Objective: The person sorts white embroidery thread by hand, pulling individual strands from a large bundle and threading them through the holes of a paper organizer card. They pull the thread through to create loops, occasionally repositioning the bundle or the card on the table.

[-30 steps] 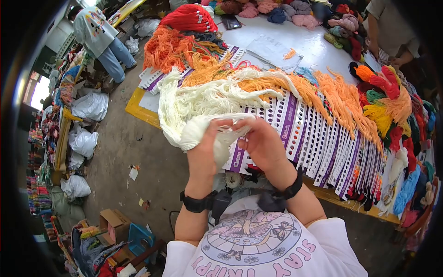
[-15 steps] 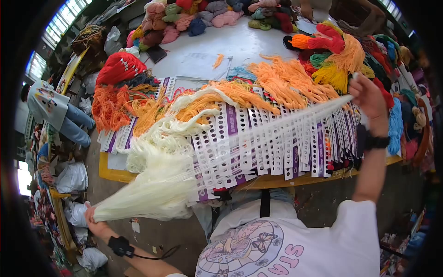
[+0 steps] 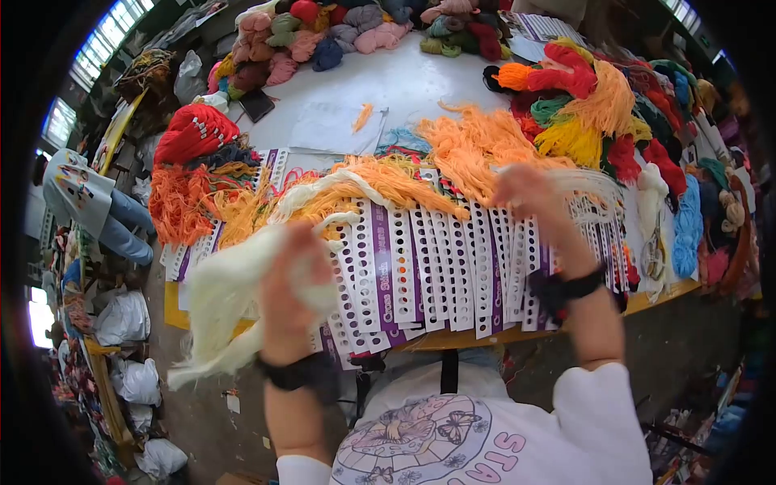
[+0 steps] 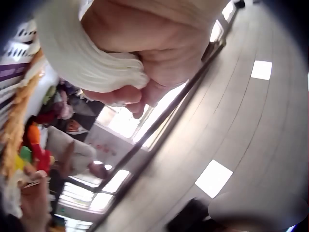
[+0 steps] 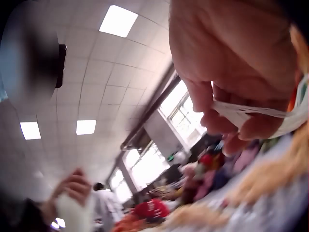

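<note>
A thick bundle of cream-white thread hangs from my left hand, blurred over the table's left front. In the left wrist view its strands loop around that hand, and the curled fingers grip them. My right hand is up over the hole-punched cards, near the orange thread. A thin band of white strands is pinched by its curled fingers in the right wrist view. Some of these strands droop over the cards on the right.
Orange-red thread and a tied red hank lie at the table's left. Coloured hanks pile up at the right, with more yarn along the back. A phone lies at the back left. A person stands beyond.
The thread was gathered between both hands, then stretched wide across the cards. Now the hands have come back closer together, the left moving right and up, the right moving left, and the strands have slackened.
</note>
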Action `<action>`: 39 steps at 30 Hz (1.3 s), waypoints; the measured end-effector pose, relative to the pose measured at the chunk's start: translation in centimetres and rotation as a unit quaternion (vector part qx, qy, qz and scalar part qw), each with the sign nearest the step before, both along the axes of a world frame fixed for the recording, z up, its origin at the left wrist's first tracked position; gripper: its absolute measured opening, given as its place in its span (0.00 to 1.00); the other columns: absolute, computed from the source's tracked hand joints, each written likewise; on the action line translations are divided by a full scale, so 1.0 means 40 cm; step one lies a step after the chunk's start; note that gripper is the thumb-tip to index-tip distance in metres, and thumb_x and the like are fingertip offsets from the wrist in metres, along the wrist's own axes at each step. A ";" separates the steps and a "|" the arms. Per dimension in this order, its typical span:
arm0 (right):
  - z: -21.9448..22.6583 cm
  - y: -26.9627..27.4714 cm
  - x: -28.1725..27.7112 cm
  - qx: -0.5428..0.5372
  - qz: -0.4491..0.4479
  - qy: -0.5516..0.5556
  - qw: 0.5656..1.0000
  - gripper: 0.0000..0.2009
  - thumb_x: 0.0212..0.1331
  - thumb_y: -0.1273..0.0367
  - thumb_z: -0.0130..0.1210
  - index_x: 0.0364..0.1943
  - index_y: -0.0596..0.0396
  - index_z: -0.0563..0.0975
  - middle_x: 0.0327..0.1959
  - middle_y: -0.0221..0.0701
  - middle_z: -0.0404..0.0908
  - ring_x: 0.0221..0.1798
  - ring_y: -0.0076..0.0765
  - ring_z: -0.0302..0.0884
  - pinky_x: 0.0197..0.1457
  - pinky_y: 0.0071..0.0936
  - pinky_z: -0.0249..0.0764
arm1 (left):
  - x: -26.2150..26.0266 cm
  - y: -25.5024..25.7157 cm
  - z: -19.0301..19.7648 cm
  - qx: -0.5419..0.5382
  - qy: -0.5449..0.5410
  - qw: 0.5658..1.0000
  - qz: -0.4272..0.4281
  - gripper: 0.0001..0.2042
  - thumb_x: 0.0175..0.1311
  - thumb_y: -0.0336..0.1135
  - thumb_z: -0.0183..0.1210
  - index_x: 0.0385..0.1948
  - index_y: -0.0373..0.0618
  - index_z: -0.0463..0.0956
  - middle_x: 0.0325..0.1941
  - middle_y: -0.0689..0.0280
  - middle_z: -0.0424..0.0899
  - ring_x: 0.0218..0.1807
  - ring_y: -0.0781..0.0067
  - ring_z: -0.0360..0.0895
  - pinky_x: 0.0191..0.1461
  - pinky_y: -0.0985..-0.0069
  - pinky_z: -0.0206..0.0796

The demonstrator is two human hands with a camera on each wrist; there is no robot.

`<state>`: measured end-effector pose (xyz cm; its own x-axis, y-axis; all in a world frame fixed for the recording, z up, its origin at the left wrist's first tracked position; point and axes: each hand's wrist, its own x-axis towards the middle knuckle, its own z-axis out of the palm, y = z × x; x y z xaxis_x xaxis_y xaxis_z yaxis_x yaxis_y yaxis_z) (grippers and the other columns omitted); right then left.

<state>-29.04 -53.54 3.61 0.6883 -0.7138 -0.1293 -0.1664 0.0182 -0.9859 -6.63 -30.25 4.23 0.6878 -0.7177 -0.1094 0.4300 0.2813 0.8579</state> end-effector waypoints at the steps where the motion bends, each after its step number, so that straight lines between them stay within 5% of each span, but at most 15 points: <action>1: -0.058 0.040 0.059 0.075 0.067 -0.103 0.990 0.12 0.57 0.58 0.49 0.39 0.48 0.72 0.25 0.24 0.73 0.28 0.17 0.72 0.22 0.15 0.68 | -0.033 -0.079 -0.034 0.046 -0.002 0.996 -0.072 0.16 0.61 0.37 0.49 0.48 0.42 0.68 0.33 0.73 0.74 0.26 0.87 0.66 0.27 0.90 0.58; 2: -0.098 0.076 0.111 0.196 0.072 -0.111 0.972 0.19 0.55 0.49 0.48 0.38 0.48 0.71 0.22 0.22 0.70 0.25 0.16 0.69 0.20 0.15 0.66 | -0.055 -0.140 -0.060 0.015 -0.022 0.982 -0.187 0.19 0.59 0.37 0.52 0.51 0.40 0.67 0.28 0.74 0.75 0.24 0.87 0.66 0.27 0.90 0.58; 4: -0.105 0.121 0.163 0.302 0.126 -0.209 0.921 0.21 0.57 0.45 0.42 0.39 0.47 0.69 0.18 0.17 0.61 0.16 0.12 0.57 0.16 0.11 0.56 | -0.093 -0.206 -0.070 0.069 -0.032 0.962 -0.262 0.17 0.58 0.36 0.53 0.48 0.40 0.69 0.23 0.73 0.75 0.22 0.87 0.65 0.25 0.90 0.57; 9: -0.117 0.108 0.161 0.360 0.157 -0.191 0.900 0.14 0.60 0.53 0.44 0.39 0.47 0.68 0.19 0.17 0.64 0.15 0.10 0.53 0.17 0.10 0.52 | -0.090 -0.228 -0.121 0.070 -0.041 0.971 -0.225 0.11 0.55 0.34 0.56 0.39 0.42 0.73 0.24 0.72 0.77 0.23 0.89 0.66 0.23 0.91 0.54; 12: -0.111 0.096 0.154 0.343 0.173 -0.171 0.907 0.10 0.59 0.61 0.49 0.38 0.50 0.70 0.24 0.19 0.71 0.18 0.12 0.61 0.19 0.13 0.58 | -0.082 -0.230 -0.131 0.087 -0.005 0.976 -0.201 0.07 0.53 0.32 0.57 0.32 0.42 0.74 0.23 0.73 0.76 0.23 0.89 0.67 0.22 0.90 0.53; 14: -0.133 0.105 0.184 0.075 0.106 -0.153 0.980 0.08 0.57 0.64 0.51 0.35 0.53 0.71 0.25 0.25 0.75 0.19 0.19 0.68 0.22 0.19 0.62 | -0.081 -0.233 -0.141 0.096 0.001 0.981 -0.170 0.05 0.51 0.30 0.57 0.29 0.43 0.74 0.21 0.73 0.74 0.22 0.88 0.67 0.21 0.89 0.53; 18: -0.110 0.125 0.186 -0.261 0.044 0.065 0.962 0.08 0.54 0.67 0.52 0.29 0.58 0.74 0.22 0.34 0.76 0.25 0.35 0.75 0.29 0.30 0.68 | -0.091 -0.237 -0.173 0.139 -0.090 0.982 -0.087 0.03 0.50 0.29 0.56 0.22 0.43 0.72 0.18 0.72 0.71 0.18 0.85 0.65 0.18 0.85 0.54; 22: -0.125 0.109 0.185 -0.182 -0.002 0.076 0.980 0.08 0.53 0.67 0.51 0.29 0.59 0.74 0.20 0.37 0.75 0.25 0.38 0.74 0.28 0.31 0.67 | -0.101 -0.243 -0.172 0.233 -0.306 0.917 -0.101 0.05 0.53 0.31 0.55 0.23 0.42 0.71 0.18 0.72 0.71 0.13 0.84 0.63 0.14 0.84 0.53; 23: -0.127 0.106 0.184 -0.144 0.005 0.059 0.988 0.08 0.55 0.68 0.50 0.32 0.60 0.75 0.18 0.24 0.70 0.22 0.17 0.64 0.26 0.20 0.63 | -0.098 -0.247 -0.169 0.262 -0.347 0.893 -0.121 0.05 0.53 0.32 0.55 0.23 0.42 0.71 0.18 0.72 0.71 0.12 0.84 0.63 0.13 0.84 0.54; 29: -0.156 0.113 0.194 -0.187 -0.022 0.045 0.981 0.08 0.52 0.68 0.53 0.30 0.59 0.76 0.19 0.23 0.71 0.21 0.15 0.63 0.25 0.17 0.62 | -0.072 -0.234 -0.176 0.233 -0.114 0.957 -0.133 0.04 0.53 0.30 0.56 0.25 0.42 0.71 0.15 0.70 0.71 0.11 0.83 0.65 0.12 0.82 0.56; 32: -0.149 0.112 0.201 -0.172 -0.014 0.124 0.977 0.11 0.45 0.65 0.54 0.29 0.59 0.77 0.21 0.38 0.76 0.23 0.35 0.73 0.29 0.28 0.68 | -0.061 -0.225 -0.151 0.176 0.067 0.972 -0.144 0.02 0.54 0.27 0.53 0.26 0.41 0.71 0.13 0.68 0.71 0.11 0.80 0.67 0.12 0.82 0.58; 39: -0.136 0.093 0.212 -0.140 -0.006 0.127 0.982 0.12 0.42 0.64 0.55 0.27 0.58 0.77 0.20 0.38 0.76 0.22 0.35 0.73 0.29 0.30 0.69 | -0.059 -0.235 -0.186 0.173 0.018 0.966 -0.191 0.01 0.55 0.24 0.52 0.27 0.40 0.71 0.15 0.69 0.72 0.12 0.80 0.67 0.13 0.82 0.59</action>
<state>-20.55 -49.83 -1.83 0.6513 -0.7531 -0.0931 -0.4081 -0.2441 -0.8797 -9.00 -39.66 -3.22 0.3720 -0.8343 -0.4069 0.4765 -0.2046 0.8550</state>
